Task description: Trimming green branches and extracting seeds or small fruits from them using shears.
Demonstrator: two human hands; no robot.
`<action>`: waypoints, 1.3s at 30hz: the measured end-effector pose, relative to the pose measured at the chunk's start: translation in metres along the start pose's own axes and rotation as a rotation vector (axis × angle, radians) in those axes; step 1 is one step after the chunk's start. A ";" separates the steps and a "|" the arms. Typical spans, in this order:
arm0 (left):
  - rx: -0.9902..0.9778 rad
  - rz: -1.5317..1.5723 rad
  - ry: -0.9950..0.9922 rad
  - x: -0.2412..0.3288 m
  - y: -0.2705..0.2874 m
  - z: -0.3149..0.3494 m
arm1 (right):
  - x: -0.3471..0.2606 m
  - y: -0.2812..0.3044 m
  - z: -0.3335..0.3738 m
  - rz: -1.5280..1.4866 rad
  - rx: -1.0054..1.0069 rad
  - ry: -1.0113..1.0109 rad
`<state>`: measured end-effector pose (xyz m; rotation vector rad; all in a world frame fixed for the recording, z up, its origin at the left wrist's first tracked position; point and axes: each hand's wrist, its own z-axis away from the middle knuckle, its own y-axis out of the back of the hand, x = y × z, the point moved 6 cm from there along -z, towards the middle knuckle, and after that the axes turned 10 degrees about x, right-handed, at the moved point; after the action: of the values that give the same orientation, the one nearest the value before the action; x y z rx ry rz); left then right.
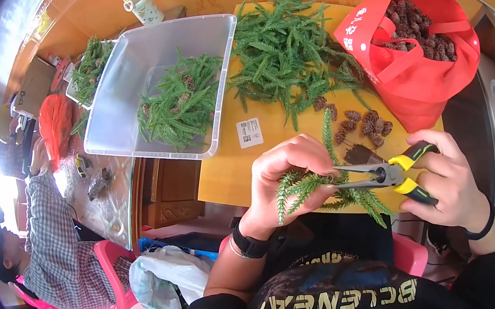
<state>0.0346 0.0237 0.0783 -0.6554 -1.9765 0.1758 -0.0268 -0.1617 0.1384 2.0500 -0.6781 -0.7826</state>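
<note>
My left hand (pixel 287 174) is closed around a green artificial pine sprig (pixel 364 197), whose needled branches stick out above, below and to the left of my fingers. In my right hand (pixel 444 177) are long-nose pliers (pixel 388 174) with yellow and black handles. Their jaws are spread apart and reach the sprig beside my left fingertips. What lies between the jaws at the tips is too small to tell. Just beyond my hands, several brown pine cones (pixel 371 122) lie on the yellow table (pixel 225 174).
A heap of green sprigs (pixel 282 50) covers the table's far side. Left of it stands a clear plastic bin (pixel 118 127) with sprigs and cones inside. A red bag (pixel 410 91) full of pine cones stands at the right. Another person (pixel 55 239) sits at a table on the left.
</note>
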 end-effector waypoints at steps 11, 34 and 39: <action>-0.070 -0.067 -0.002 -0.006 0.001 -0.008 | 0.013 -0.001 -0.009 0.089 -0.037 0.036; -0.103 -0.109 -0.055 -0.004 -0.003 -0.007 | 0.010 0.006 -0.004 0.107 0.023 0.141; -0.114 -0.122 -0.086 -0.004 -0.002 -0.006 | 0.011 0.005 -0.001 0.128 0.022 0.168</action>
<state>0.0404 0.0191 0.0789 -0.6068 -2.1149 0.0174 -0.0199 -0.1714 0.1401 2.0427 -0.7172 -0.5257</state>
